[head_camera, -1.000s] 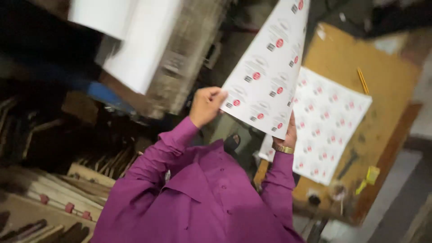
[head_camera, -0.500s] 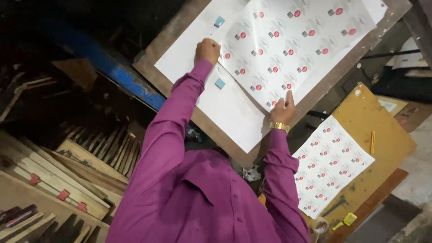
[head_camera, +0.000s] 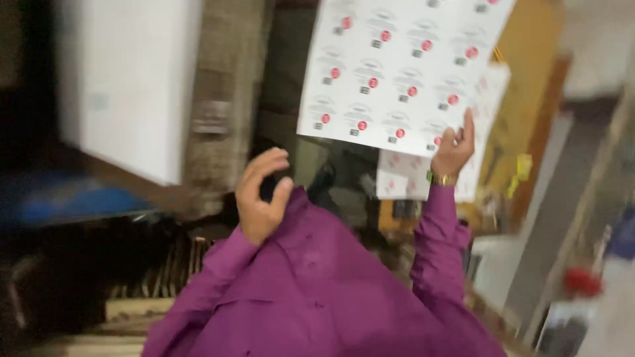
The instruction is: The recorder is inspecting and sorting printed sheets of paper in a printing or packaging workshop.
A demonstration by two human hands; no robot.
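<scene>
right hand [head_camera: 452,149] pinches printed label sheet [head_camera: 400,66] by bottom edge; left hand [head_camera: 261,196] off it, fingers curled, empty

A purple long-sleeved shirt [head_camera: 317,291] (buttoned cuffs) and a gold wristwatch [head_camera: 440,178].

One head-worn camera looks steeply down over the wearer's purple shirt [head_camera: 317,291], close to the raised arms. It faces a printed sheet [head_camera: 397,73] held near the lens. The picture is motion-blurred.
</scene>
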